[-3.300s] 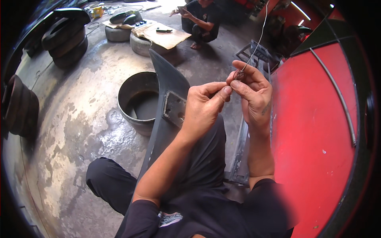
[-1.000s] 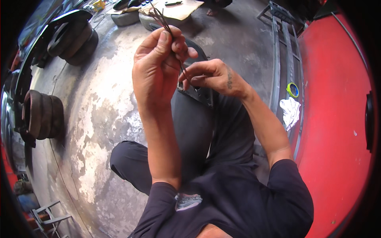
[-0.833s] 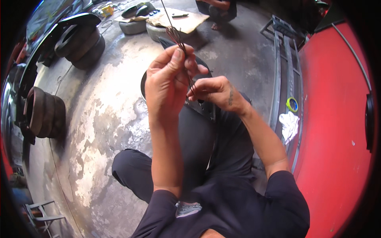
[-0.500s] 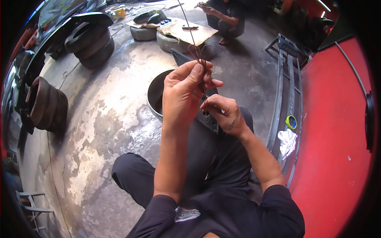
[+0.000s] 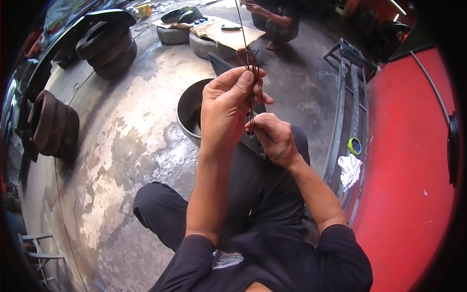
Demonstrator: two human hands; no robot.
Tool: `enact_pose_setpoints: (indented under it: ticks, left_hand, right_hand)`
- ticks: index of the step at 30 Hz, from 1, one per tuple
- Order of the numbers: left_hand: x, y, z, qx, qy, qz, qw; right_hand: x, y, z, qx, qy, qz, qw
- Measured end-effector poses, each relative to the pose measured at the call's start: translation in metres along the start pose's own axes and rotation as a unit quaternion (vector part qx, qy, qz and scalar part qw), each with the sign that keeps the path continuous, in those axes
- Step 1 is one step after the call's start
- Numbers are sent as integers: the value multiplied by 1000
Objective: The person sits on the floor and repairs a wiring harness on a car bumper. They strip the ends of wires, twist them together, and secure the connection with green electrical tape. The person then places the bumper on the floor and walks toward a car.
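Observation:
Between the thumb and fingers of my left hand [image 5: 228, 100] is a bundle of thin, dark reddish-brown wire [image 5: 248, 58], its loops standing above the fingertips. Below that grip the strands run down to my right hand [image 5: 276, 138], whose thumb and fingers pinch their lower part. A thin dark line rises from the loops toward the top edge. Beneath my right hand, a dark piece with small holes [image 5: 256, 147] lies over my lap, partly hidden by the hand. Just left of my left wrist stands a round, dark, hollow container [image 5: 187, 127].
Stacked tires [image 5: 109, 53] and another tire stack [image 5: 56, 126] stand at left. Ahead, cardboard [image 5: 248, 35] lies over a tire, near a crouching person [image 5: 279, 22]. On the right are a metal frame [image 5: 339, 104], yellow-green tape roll [image 5: 354, 145], white cloth [image 5: 350, 171] and red surface [image 5: 399, 160].
The wire loops have shifted slightly right and look more spread above my left fingers. My right hand has risen a little, still pinching the strands. The whole view has shifted slightly.

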State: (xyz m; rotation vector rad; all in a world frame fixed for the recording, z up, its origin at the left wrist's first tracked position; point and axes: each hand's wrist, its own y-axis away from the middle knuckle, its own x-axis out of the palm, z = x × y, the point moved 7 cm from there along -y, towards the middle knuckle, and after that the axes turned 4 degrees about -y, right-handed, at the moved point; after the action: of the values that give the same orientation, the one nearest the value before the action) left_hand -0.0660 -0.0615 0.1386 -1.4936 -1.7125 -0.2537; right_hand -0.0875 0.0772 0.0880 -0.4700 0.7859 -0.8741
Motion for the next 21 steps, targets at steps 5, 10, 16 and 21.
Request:
enact_pose_setpoints:
  ticks: [5,10,16,21]
  left_hand:
    - [0,2,3,-15,8,-12,1000]
    - [10,5,2,-33,9,48,998]
    - [21,9,6,-60,-20,72,995]
    - [17,9,7,-48,-1,69,996]
  right_hand:
    - [-4,-2,9,-60,62,55,995]
    - [-51,-45,17,54,-154,56,985]
    - [-53,-102,37,64,-231,164,957]
    - [-45,-113,35,57,-237,197,950]
